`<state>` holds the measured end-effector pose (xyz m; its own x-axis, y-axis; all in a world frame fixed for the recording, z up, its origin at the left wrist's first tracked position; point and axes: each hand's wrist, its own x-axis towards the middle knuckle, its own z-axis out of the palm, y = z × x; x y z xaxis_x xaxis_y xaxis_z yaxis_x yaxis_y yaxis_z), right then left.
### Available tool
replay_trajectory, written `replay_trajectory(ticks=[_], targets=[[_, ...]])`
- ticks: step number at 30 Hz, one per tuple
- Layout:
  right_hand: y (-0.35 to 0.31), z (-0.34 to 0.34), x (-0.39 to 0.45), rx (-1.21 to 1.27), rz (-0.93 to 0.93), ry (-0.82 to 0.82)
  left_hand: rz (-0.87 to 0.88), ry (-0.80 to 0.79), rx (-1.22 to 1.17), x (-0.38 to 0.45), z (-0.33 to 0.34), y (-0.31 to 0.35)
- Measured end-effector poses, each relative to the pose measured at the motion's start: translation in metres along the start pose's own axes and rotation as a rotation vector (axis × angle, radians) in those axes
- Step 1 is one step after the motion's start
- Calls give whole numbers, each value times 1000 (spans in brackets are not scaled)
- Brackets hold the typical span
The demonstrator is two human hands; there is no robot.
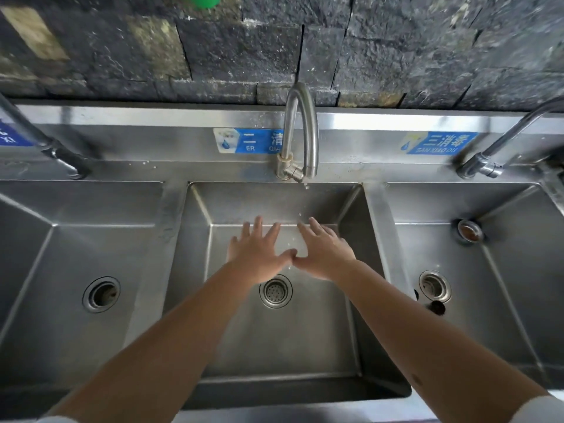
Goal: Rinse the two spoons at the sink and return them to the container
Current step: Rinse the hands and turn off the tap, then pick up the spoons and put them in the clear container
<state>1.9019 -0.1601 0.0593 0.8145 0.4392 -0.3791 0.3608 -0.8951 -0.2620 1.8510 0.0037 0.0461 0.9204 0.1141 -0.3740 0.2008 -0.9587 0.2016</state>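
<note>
Two hands over middle sink basin (351, 209): left hand (259, 251) and right hand (323, 251) both spread flat, palms down, empty, thumbs touching. Spoons, container not visible. Drain (275, 290) below wrists. Faucet (300, 132) above, dripping. Empty basins either side.

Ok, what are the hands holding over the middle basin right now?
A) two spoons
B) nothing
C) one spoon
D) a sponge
B: the left hand and right hand are both spread flat and empty over the middle basin; no spoons are in view.
</note>
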Motion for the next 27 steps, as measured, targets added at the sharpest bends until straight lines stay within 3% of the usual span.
replay_trajectory(ticks=[7,16,27], targets=[[7,44,-68,-148,28,-138,19,-48,63,-68,30,3],[28,58,-116,-87,105,-126,101,-87,91,-98,49,21],[122,38,-137,-33,197,-113,224,-52,111,-65,53,126]])
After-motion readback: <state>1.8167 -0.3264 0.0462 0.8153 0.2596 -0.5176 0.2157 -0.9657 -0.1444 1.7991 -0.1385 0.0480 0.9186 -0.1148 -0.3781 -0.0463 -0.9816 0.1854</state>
